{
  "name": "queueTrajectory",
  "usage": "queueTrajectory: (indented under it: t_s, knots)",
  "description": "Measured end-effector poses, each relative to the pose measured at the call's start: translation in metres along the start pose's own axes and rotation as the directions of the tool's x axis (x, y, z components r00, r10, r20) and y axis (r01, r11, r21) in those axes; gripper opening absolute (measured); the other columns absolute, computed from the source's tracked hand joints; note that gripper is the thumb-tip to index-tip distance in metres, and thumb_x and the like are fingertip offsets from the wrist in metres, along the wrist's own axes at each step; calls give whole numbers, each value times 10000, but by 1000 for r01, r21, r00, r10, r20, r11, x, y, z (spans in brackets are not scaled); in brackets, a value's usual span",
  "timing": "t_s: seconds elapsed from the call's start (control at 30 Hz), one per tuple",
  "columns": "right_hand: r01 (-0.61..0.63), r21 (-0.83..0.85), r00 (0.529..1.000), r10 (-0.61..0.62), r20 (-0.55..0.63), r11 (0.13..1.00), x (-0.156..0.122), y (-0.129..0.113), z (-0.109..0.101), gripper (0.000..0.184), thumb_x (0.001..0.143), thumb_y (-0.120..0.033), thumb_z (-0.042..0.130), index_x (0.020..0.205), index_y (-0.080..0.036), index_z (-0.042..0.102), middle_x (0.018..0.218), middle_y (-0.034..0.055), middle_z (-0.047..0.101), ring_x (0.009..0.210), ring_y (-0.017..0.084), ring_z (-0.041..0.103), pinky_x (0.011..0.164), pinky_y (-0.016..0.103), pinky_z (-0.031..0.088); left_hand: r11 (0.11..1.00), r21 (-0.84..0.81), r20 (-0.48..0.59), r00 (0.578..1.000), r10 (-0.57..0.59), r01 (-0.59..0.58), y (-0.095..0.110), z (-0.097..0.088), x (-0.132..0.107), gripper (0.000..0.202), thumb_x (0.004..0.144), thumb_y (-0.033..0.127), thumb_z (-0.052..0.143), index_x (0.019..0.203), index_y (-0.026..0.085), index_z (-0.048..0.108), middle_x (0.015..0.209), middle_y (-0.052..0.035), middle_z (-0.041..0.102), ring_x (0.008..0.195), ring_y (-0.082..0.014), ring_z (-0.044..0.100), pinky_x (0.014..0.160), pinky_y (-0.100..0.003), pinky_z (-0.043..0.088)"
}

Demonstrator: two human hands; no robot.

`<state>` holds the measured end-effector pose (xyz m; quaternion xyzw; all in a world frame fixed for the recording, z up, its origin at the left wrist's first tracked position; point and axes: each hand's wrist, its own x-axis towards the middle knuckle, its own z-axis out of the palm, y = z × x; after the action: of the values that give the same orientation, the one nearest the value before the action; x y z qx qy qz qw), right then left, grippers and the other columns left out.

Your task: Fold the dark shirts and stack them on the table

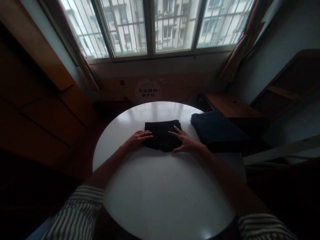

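Note:
A folded black garment (162,131) lies on the round white table (160,193), a little beyond its middle. My left hand (137,140) rests flat on the garment's left edge with the fingers stretched out. My right hand (184,140) lies flat on its right side, fingers spread and pointing left. Neither hand grips anything. Both forearms reach in from striped sleeves at the bottom of the view.
A folded dark blue garment (217,128) sits at the table's right edge. A wooden side table (230,105) stands behind it, and a chair (287,90) at the right. A barred window (155,26) fills the back wall. Wooden panelling (37,110) runs along the left.

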<state>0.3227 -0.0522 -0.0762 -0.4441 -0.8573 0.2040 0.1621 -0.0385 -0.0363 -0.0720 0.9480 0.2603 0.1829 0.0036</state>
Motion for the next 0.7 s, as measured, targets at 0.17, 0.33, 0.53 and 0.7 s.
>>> queueTrajectory:
  t_s: [0.17,0.33,0.53,0.7]
  knots:
    - [86,-2,985,-85,-151,996,6,0,-5,693,714,-308,781,1373,-251,575,1499,139,464,1352,375,451,1088,548,412,999,-44,-86,996,4,-8,-1,7,7,453,883,164,604,1334,185,571,1354,-135,620,1265,-261,575,1052,-459,444]
    - [61,174,936,4,-351,983,12,-10,-4,392,712,-184,672,1104,-188,686,983,87,725,907,278,688,822,417,549,944,-310,-216,959,-184,111,7,2,4,389,890,150,532,1261,187,641,1127,-103,732,1028,-223,688,937,-395,511]
    - [-4,764,939,264,-218,645,8,-31,1,288,803,-448,687,929,-199,615,602,-51,573,395,96,473,345,213,381,535,-829,-152,853,-498,165,15,0,-2,339,825,400,696,1028,131,733,934,-82,763,843,-228,703,750,-315,548]
    - [-37,875,940,315,-134,483,9,-32,1,523,619,-345,891,1047,-229,613,725,-39,664,424,80,508,330,186,393,174,-965,42,768,-639,197,22,-6,5,425,670,464,842,924,135,754,842,-62,762,811,-230,705,735,-302,544]
